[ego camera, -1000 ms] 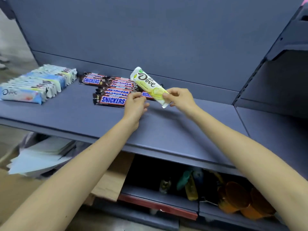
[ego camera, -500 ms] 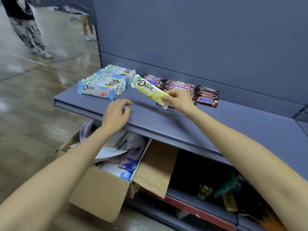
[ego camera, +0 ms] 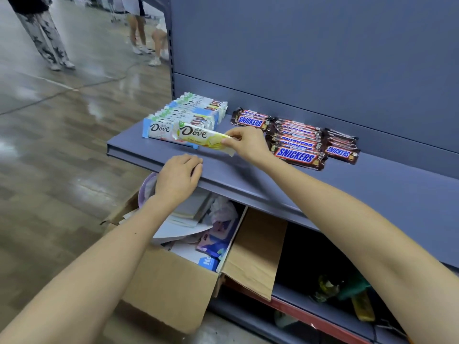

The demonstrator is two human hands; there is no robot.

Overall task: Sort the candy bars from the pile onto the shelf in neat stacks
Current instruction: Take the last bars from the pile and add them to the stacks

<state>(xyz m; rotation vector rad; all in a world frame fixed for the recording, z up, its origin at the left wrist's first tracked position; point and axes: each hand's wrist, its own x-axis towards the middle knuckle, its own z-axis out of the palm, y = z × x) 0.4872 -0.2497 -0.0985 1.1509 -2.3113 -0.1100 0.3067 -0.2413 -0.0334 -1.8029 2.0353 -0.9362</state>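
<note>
My right hand (ego camera: 244,145) pinches the right end of a yellow-and-white Dove bar (ego camera: 201,137) and holds it just in front of the row of Dove bars (ego camera: 188,114) at the left end of the blue-grey shelf (ego camera: 372,194). Whether the bar touches the row's front bar I cannot tell. My left hand (ego camera: 177,178) rests on the shelf's front edge, fingers curled over the lip and holding no bar. A group of brown Snickers bars (ego camera: 295,142) lies to the right of my right hand, near the back panel.
An open cardboard box (ego camera: 173,281) with papers and packets stands on the floor under the shelf. A lower shelf (ego camera: 323,309) holds dark clutter. Several people's legs (ego camera: 47,38) stand on the glossy floor at the far left.
The view has swung left. My right hand has carried the Dove bar left and down to the front of the Dove row. My left hand has settled on the shelf's front edge.
</note>
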